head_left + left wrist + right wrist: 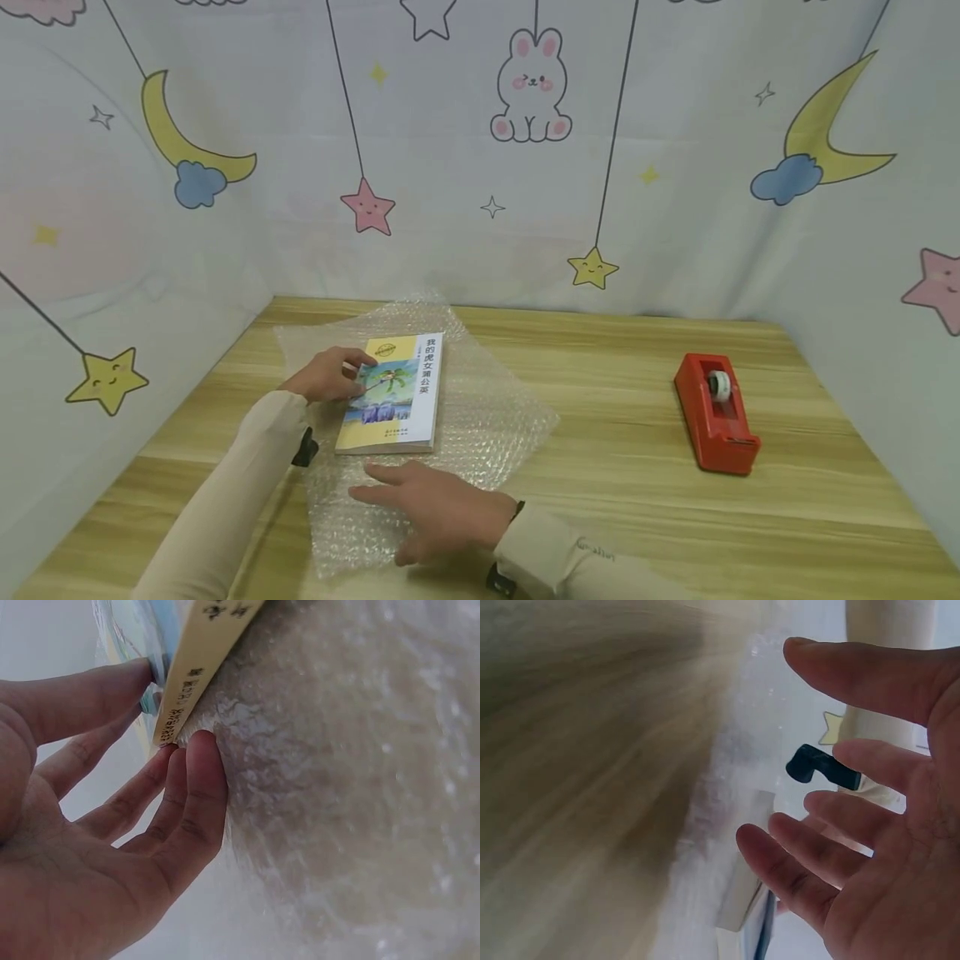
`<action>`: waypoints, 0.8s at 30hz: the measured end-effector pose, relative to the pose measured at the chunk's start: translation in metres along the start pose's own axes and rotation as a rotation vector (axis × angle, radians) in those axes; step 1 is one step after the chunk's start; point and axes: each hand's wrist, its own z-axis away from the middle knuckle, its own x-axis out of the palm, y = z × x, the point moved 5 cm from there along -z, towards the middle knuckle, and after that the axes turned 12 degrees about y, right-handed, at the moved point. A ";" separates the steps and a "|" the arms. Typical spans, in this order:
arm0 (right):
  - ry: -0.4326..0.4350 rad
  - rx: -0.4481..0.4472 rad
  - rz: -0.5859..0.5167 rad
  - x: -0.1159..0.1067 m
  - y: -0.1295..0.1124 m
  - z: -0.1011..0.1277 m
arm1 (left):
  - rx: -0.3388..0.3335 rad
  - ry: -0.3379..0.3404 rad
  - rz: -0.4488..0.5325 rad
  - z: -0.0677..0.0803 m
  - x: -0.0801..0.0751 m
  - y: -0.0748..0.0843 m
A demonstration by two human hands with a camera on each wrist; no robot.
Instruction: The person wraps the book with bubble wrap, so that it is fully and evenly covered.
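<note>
Hands: right hand (442, 508) spread flat on bubble wrap (495, 417) nearest viewer, in front of book (393, 393); left hand (330, 375) fingers straight against book's left edge. Book lies on wrap, mid-counter (637, 517). Risk: slick wrap slides, book skews off centre. Tape dispenser (714, 412) far right of book.

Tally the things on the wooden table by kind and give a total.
Book: 1
Bubble wrap sheet: 1
Red tape dispenser: 1
Hands: 2, left hand at the book's edge, right hand flat on the wrap
Total: 5
</note>
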 end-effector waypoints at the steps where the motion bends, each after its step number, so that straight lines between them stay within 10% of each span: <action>1: -0.006 0.005 -0.005 0.001 0.000 0.000 | -0.001 -0.002 0.001 0.000 0.000 0.000; 24: 0.004 -0.157 0.319 0.020 -0.005 0.006 | -0.005 -0.021 0.062 0.001 0.002 -0.002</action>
